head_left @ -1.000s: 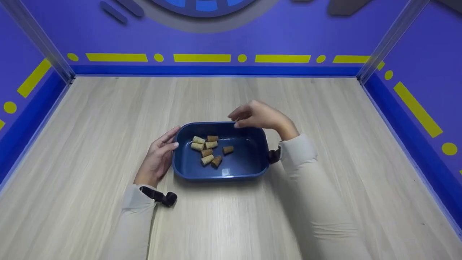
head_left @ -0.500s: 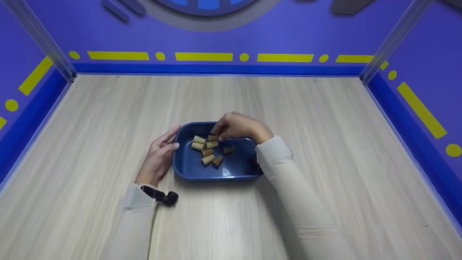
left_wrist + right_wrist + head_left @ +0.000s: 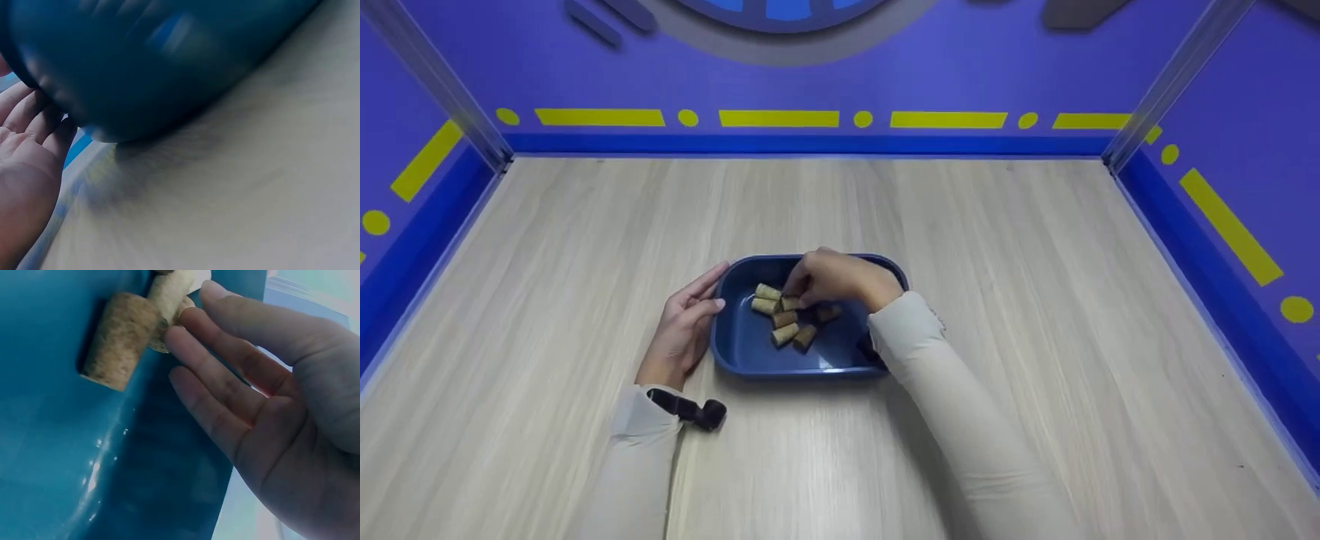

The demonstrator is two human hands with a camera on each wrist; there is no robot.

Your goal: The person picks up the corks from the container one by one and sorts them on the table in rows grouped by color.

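Observation:
A dark blue rectangular box (image 3: 780, 370) sits on the table, holding several short tapered corks, some pale (image 3: 785, 334) and some brown (image 3: 805, 337). My left hand (image 3: 681, 330) holds the box's left end, thumb at the rim and fingers against the outer wall, as the left wrist view also shows. Inside the box, my right hand (image 3: 840, 279) reaches down to the corks near the back wall. In the right wrist view its slightly bent fingers (image 3: 191, 343) touch or nearly touch a pale cork (image 3: 169, 295); a brown cork (image 3: 121, 340) lies apart.
The box stands on a light wood-grain table (image 3: 585, 225). A purple-blue back wall (image 3: 997, 60) with yellow marks and matching side walls enclose it. A black wrist camera (image 3: 709, 414) sits low beside the box's front left corner.
My right hand has moved left and down from above the back rim to the corks inside, now covering a brown one. My left hand stays at the left end.

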